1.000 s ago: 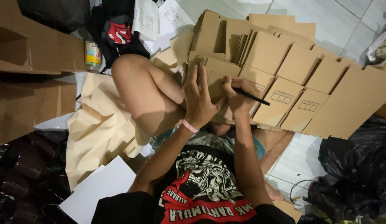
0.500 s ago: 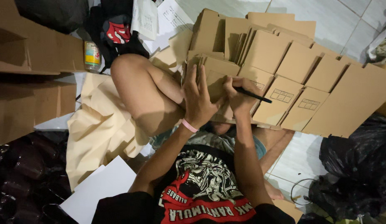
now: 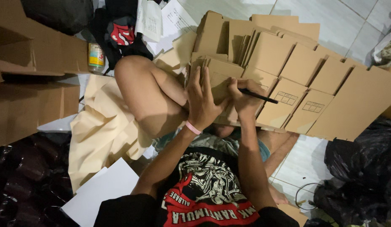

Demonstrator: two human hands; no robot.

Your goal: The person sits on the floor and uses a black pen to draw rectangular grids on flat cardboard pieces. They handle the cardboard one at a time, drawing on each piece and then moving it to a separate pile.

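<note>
The left hand stays spread flat on the flattened cardboard box atop the fanned stack on the lap. The right hand keeps pinching a black pen, tip still writing; position barely changed.

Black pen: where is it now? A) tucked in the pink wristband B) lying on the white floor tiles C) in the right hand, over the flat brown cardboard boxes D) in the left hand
C: the right hand grips the black pen over the flat brown cardboard boxes, while the left hand presses flat on them.
</note>
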